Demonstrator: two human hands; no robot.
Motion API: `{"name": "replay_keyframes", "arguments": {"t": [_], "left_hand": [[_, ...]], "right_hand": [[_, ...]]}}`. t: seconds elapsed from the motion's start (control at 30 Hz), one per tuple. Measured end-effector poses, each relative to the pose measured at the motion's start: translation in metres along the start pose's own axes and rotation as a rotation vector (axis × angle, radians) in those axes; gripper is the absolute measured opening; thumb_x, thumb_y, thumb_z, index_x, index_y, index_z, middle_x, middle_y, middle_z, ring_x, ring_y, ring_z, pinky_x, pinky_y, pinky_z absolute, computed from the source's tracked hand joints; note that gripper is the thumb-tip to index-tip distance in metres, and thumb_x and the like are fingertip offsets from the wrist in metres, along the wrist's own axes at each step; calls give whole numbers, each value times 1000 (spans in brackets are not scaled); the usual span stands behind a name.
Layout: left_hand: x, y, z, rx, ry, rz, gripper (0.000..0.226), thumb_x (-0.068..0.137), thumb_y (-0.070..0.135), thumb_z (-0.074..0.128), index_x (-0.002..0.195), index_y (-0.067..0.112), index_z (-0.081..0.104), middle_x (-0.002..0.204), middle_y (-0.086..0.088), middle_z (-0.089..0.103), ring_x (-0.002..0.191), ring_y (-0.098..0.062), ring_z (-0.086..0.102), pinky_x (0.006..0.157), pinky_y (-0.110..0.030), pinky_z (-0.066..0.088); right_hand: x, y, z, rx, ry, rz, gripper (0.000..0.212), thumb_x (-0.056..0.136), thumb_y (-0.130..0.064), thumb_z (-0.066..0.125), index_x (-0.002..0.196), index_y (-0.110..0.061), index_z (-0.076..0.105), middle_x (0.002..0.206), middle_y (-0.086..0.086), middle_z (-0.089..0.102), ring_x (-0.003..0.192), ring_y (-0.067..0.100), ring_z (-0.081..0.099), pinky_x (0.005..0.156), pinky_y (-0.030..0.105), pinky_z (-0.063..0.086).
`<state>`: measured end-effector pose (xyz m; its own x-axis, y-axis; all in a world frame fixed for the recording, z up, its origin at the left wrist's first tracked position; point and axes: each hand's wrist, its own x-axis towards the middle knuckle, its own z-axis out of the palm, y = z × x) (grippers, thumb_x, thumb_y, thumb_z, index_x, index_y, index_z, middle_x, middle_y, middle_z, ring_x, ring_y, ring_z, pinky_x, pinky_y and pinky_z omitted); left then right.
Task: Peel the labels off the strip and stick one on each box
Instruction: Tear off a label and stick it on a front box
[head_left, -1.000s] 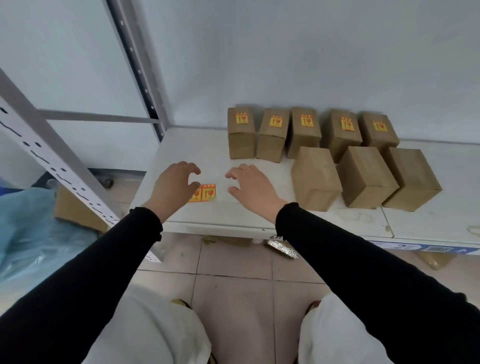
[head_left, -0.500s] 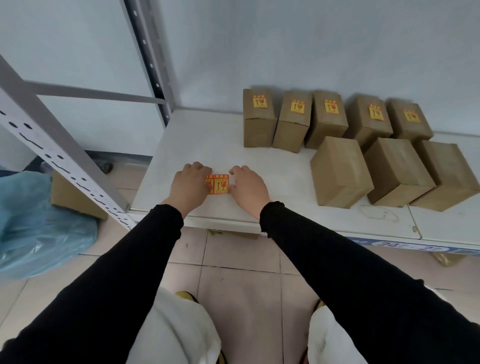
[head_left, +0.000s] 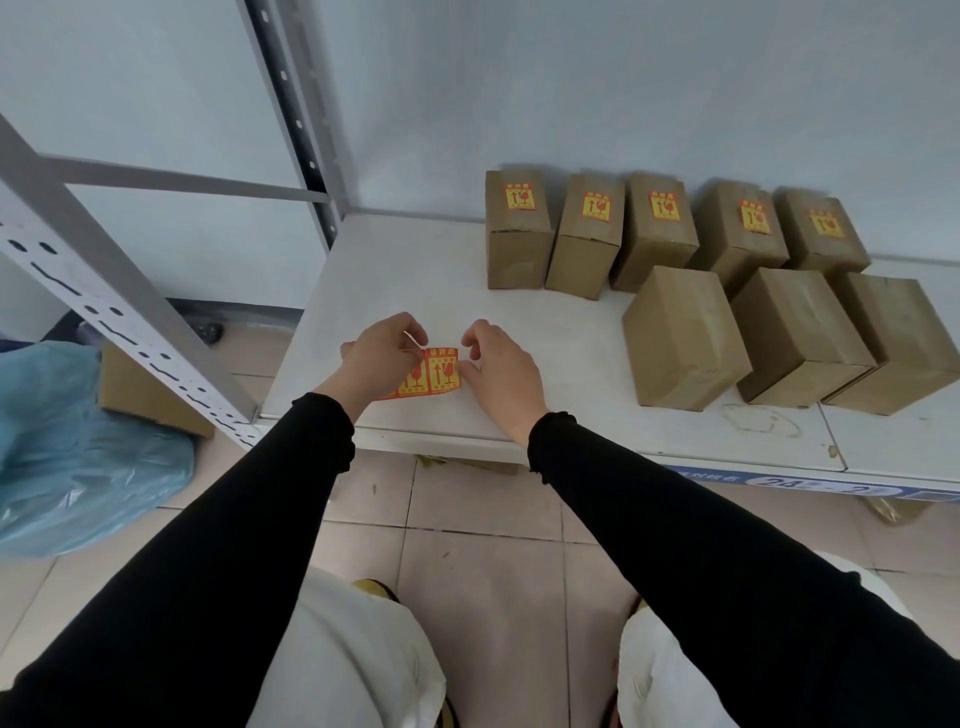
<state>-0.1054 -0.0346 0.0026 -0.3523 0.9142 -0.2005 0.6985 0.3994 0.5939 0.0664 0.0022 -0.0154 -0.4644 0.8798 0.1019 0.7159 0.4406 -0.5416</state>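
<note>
1. Shelf (head_left: 519, 312): five rear boxes (head_left: 660, 228) are labelled; three front boxes (head_left: 685, 338) are bare.
2. Label strip (head_left: 439, 371) lies at the shelf's front edge.
3. Left hand (head_left: 379, 358) pinches the strip's left end; backing should be held flat.
4. Right hand (head_left: 498, 369), fingers curled at the right edge; whether it grips cannot be told. One corner should be lifted slowly.

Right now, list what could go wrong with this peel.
1. The left hand pinches the label strip at its left end; a lifted label could curl and stick to itself.
2. The right hand only touches the strip's right edge, so it may slide.
3. Three front boxes still lack labels; mix-ups are possible.
</note>
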Motion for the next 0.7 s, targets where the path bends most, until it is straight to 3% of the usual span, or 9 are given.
{"name": "replay_keyframes", "arguments": {"t": [0.3, 0.47, 0.7], "left_hand": [[1, 2, -3, -121, -40, 34, 15, 93, 20, 58, 99, 33, 57, 85, 12, 74, 90, -15, 69, 101, -49, 41], [1, -3, -5, -222, -77, 33, 15, 90, 22, 60, 97, 35, 57, 84, 9, 75, 86, -21, 72, 98, -57, 47], [-1, 0, -5, -235, -109, -21, 16, 94, 18, 61, 103, 31, 58, 86, 7, 76, 88, -22, 72, 98, -54, 49]], "right_hand": [[4, -2, 3, 10, 36, -5, 18, 101, -28, 56, 115, -21, 65, 103, -5, 59, 85, 9, 59, 68, 22, 43], [1, -1, 2, 22, 80, -18, 23, 102, -33, 55, 118, -26, 70, 98, -8, 63, 84, 5, 57, 68, 21, 42], [-2, 1, -3, 7, 130, -10, 19, 100, -37, 57, 105, -34, 75, 90, -13, 67, 78, 2, 56, 59, 23, 37]]}}
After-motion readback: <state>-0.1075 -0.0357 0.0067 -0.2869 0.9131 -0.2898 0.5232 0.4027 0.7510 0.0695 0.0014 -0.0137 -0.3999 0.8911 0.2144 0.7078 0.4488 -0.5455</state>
